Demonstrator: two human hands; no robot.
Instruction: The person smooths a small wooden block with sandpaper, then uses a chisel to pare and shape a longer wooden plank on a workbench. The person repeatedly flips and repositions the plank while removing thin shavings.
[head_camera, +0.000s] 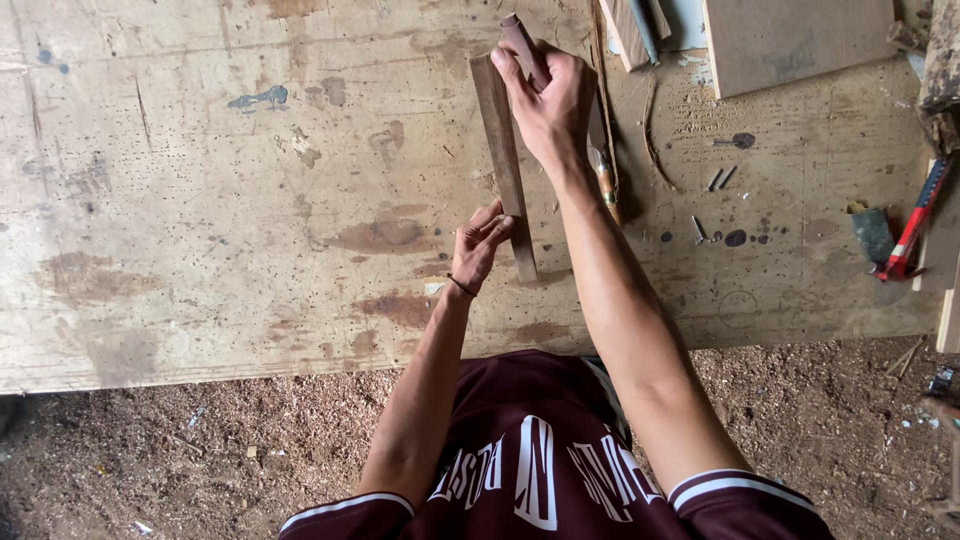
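Observation:
A long narrow dark wooden strip (497, 130) lies lengthwise on the worn plywood workbench (200, 200), running away from me. My left hand (480, 245) pinches the strip near its close end. My right hand (545, 100) is stretched out to the far end and is closed around a dark brown rod-like tool handle (522, 42), held against the strip's right edge. What the tool's working end looks like is hidden under my hand.
A wooden-handled tool (607, 185) lies right of the strip. Boards (790, 40) rest at the back right, loose nails (722, 178) and a red-handled tool (915, 225) at the right edge. Sawdust covers the ground (200, 450) below the bench's near edge.

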